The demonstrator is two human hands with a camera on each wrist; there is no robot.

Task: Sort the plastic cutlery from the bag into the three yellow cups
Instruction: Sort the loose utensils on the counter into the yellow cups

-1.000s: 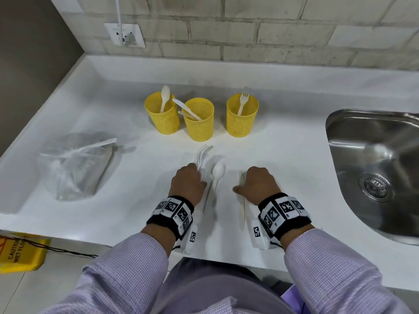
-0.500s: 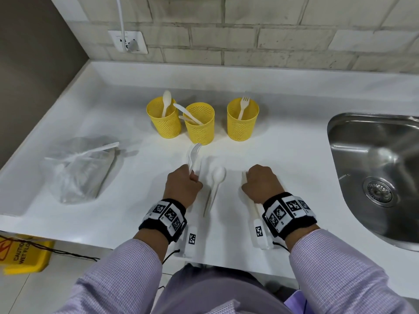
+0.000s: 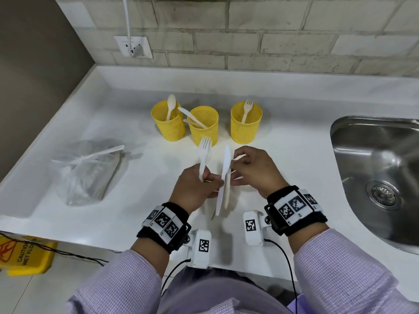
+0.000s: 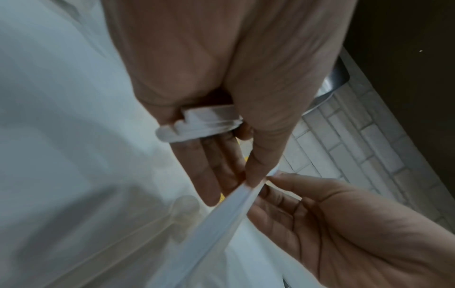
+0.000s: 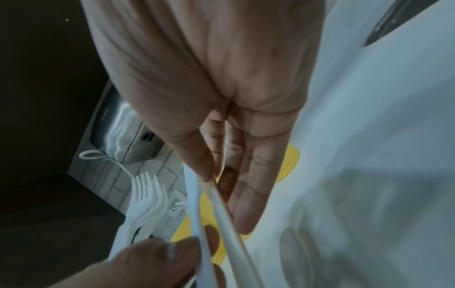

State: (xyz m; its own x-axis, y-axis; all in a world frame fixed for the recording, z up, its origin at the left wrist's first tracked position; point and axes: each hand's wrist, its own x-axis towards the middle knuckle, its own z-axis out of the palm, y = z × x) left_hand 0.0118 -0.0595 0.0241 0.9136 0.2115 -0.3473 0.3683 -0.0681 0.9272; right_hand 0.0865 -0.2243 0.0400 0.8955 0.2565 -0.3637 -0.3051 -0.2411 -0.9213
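Three yellow mesh cups stand in a row: the left cup [image 3: 169, 123] has a spoon, the middle cup [image 3: 204, 126] knives, the right cup [image 3: 246, 123] a fork. Above the counter in front of them, my left hand [image 3: 210, 180] grips a bunch of white forks [image 3: 204, 152] upright; their handle ends [image 4: 202, 124] lie across its palm. My right hand [image 3: 233, 168] pinches two knives [image 3: 226, 164], one white, one beige. The left thumb touches the same knives [image 4: 241, 196]. A spoon [image 5: 295, 253] lies blurred on the counter below. The clear bag [image 3: 88, 171] lies at the left.
A steel sink [image 3: 374, 177] is set into the white counter [image 3: 294, 159] at the right. On the brick wall behind is a socket [image 3: 133, 47] with a cable. A yellow wet-floor sign [image 3: 22, 252] stands on the floor, lower left.
Both hands have risen from the counter and come together. The left lifted the forks upright; the right picked up the knives. The spoon stayed on the counter.
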